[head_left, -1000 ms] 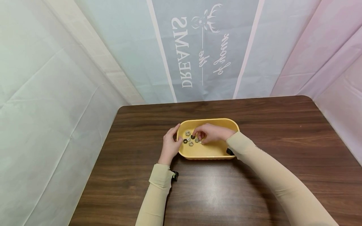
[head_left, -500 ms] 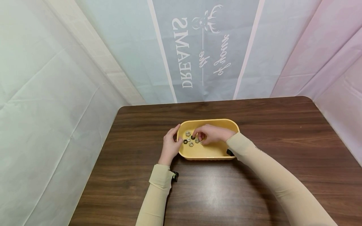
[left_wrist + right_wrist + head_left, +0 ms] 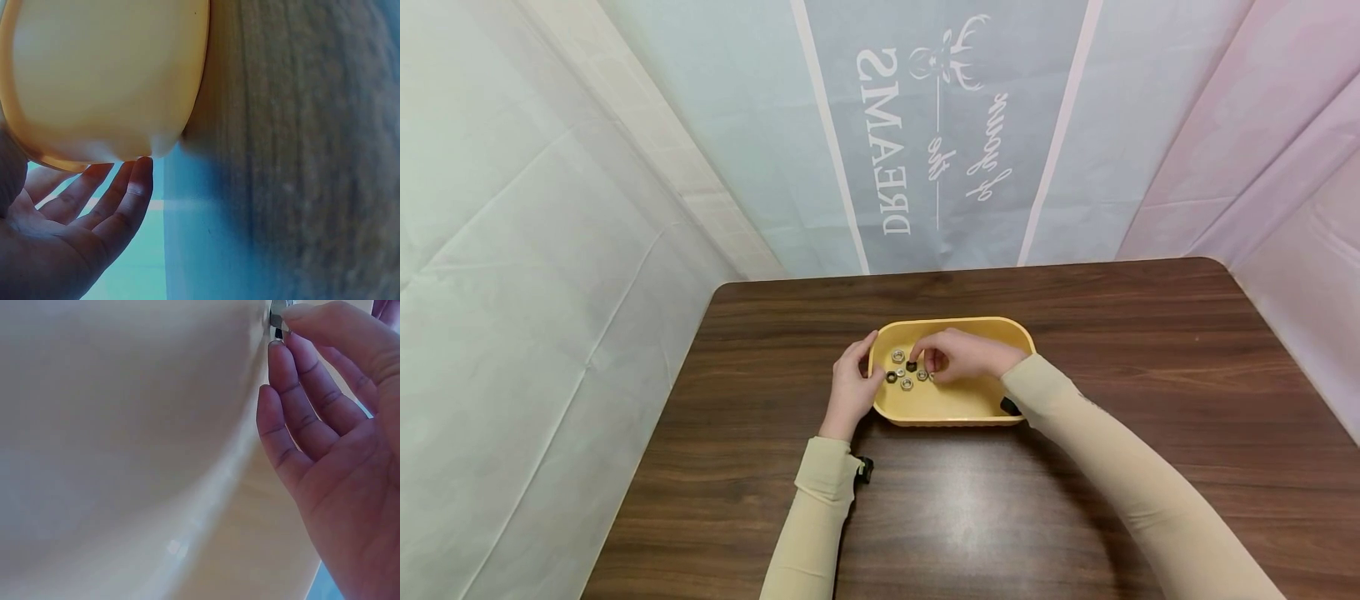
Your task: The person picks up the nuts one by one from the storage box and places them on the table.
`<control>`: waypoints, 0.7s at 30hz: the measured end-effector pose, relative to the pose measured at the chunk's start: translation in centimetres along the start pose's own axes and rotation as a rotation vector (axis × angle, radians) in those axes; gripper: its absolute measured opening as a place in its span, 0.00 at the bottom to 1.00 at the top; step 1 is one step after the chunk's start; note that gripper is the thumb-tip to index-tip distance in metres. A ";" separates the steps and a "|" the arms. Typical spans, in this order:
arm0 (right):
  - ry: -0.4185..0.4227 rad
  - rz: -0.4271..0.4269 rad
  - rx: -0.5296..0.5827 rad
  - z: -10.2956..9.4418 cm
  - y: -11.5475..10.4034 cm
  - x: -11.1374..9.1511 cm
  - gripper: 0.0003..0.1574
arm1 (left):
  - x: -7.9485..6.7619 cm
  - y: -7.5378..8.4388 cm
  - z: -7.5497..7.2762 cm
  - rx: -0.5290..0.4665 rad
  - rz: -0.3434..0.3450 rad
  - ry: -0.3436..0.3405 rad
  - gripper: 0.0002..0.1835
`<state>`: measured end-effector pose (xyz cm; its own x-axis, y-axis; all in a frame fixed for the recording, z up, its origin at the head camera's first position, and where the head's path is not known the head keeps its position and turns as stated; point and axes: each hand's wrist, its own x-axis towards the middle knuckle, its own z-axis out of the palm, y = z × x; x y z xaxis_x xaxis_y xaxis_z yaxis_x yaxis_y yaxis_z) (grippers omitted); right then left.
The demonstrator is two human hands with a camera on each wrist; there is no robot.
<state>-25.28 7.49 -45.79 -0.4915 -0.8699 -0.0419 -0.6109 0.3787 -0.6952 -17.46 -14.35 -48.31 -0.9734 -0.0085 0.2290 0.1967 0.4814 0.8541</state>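
A yellow plastic basin (image 3: 955, 406) holds several loose hex nuts, some silver and some black. At its left end my left hand (image 3: 850, 385) grips the rim, thumb over the inner side and fingers against the outer wall; the left wrist view shows the fingers (image 3: 128, 197) touching that wall. Inside the basin my right hand (image 3: 958, 354) reaches down among the nuts, index fingertip at a black nut (image 3: 912, 366). A small silver nut (image 3: 279, 314) is at the thumb tip, which pinches it against the fingers. The thumb partly hides this nut.
The basin stands on a dark wood table (image 3: 970, 508). Silver nuts (image 3: 898, 356) and another black nut (image 3: 891, 377) lie near the basin's left end. A printed cloth (image 3: 955, 150) hangs behind the table's back edge, with pale sheets at both sides.
Both hands stay nearly where they were. The view has shifted very slightly, and the small silver nut by the right thumb is a little more covered.
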 end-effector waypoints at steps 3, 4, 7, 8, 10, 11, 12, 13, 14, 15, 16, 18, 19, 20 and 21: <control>0.001 0.008 0.015 0.0 0.0 0.0 0.25 | 0.0 0.0 0.0 0.003 0.003 0.003 0.32; 0.003 0.009 0.018 0.0 0.1 0.0 0.25 | 0.0 0.0 0.0 0.003 0.003 0.003 0.32; 0.007 0.013 0.022 -0.1 0.2 0.0 0.25 | 0.0 0.0 0.0 -0.002 0.005 0.000 0.32; 0.009 0.014 0.021 -0.1 0.2 0.0 0.25 | 0.0 0.1 0.0 -0.003 0.005 0.000 0.32; 0.012 0.015 0.018 -0.1 0.2 0.0 0.25 | 0.0 0.1 0.0 -0.005 0.004 -0.002 0.32; 0.014 0.016 0.016 -0.1 0.3 0.0 0.25 | 0.0 0.1 -0.1 -0.005 0.004 -0.003 0.32; 0.016 0.016 0.016 -0.1 0.3 0.0 0.25 | 0.0 0.1 -0.1 -0.004 0.005 -0.003 0.32; 0.018 0.016 0.016 -0.1 0.3 0.0 0.25 | 0.0 0.1 -0.1 -0.003 0.004 -0.003 0.32; 0.022 0.017 0.014 -0.1 0.3 0.0 0.25 | 0.0 0.1 -0.1 -0.002 0.003 -0.002 0.32; 0.024 0.018 0.012 -0.2 0.3 0.0 0.25 | 0.0 0.1 -0.1 0.000 0.003 -0.002 0.32; 0.026 0.019 0.008 -0.2 0.3 -0.1 0.25 | 0.0 0.1 -0.1 0.000 0.001 -0.002 0.32; 0.030 0.020 0.008 -0.2 0.2 -0.1 0.25 | 0.0 0.2 -0.1 -0.001 -0.003 -0.003 0.32; 0.033 0.018 0.006 -0.2 0.2 -0.1 0.25 | 0.0 0.2 -0.1 0.000 -0.006 -0.003 0.32; 0.036 0.015 0.005 -0.2 0.1 -0.2 0.25 | 0.0 0.2 -0.1 -0.001 -0.007 -0.003 0.32; 0.038 0.012 0.004 -0.2 0.1 -0.2 0.25 | 0.0 0.2 0.0 -0.001 -0.008 -0.003 0.32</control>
<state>-25.40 7.77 -45.68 -0.5221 -0.8526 -0.0228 -0.6024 0.3876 -0.6978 -17.46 -14.31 -48.14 -0.9754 -0.0096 0.2204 0.1888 0.4803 0.8566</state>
